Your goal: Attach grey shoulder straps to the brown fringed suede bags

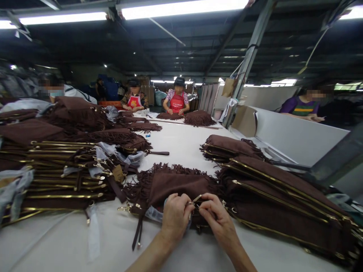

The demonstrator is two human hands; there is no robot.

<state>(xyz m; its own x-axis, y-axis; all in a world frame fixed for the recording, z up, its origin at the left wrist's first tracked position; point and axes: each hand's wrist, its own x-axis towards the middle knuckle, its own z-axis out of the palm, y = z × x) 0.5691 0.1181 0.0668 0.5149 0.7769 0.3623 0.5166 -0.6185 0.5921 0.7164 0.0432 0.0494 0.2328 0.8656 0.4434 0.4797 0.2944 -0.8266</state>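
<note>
Left hand (176, 214) pinches a half-hidden clip (197, 198), slanting up rightward; right hand (216, 217) curls close, its hold unclear; bag (176, 186) lies crosswise.

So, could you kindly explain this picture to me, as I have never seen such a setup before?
Of course. There is no machine here: a person works with two bare hands, and this single view comes from a camera worn on their head, looking forward and down. The left hand and right hand meet at a small gold-coloured metal piece; the left pinches it, while the right's grip is hard to judge. Just behind them, a fringed brown bag lies on the white table. Brown bags with gold zips are piled to the left and right. Further back are two people in red aprons.
</note>
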